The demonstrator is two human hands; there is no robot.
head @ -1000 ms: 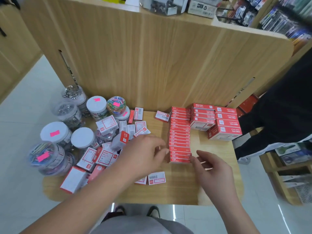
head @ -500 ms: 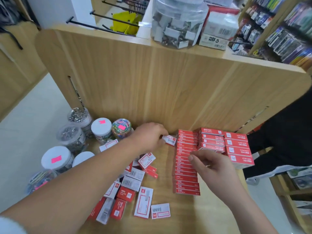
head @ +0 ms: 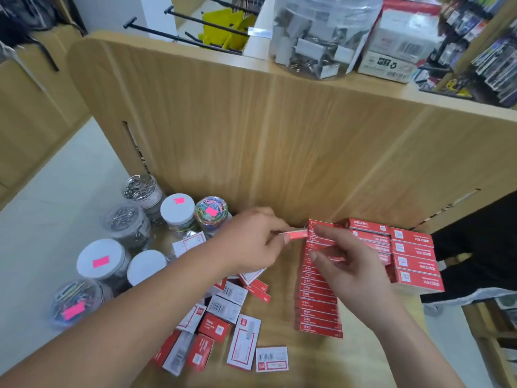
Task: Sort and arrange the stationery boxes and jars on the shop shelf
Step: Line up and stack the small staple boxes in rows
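The left hand (head: 251, 242) pinches a small red box (head: 296, 236) by its near end, at the far end of the row of red boxes (head: 319, 306) on the shelf (head: 282, 326). It is probably light, stiff, slick card, best held by its long edges. The right hand (head: 349, 273) curls just beside it; I cannot tell whether it grips.

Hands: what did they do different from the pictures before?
The left hand reached to the back wall, took a small box lying there and now pinches it at the far end of the red row. The right hand slid from the row's near end up to the far end, beside that box. The jars, loose boxes and red stacks stayed put.
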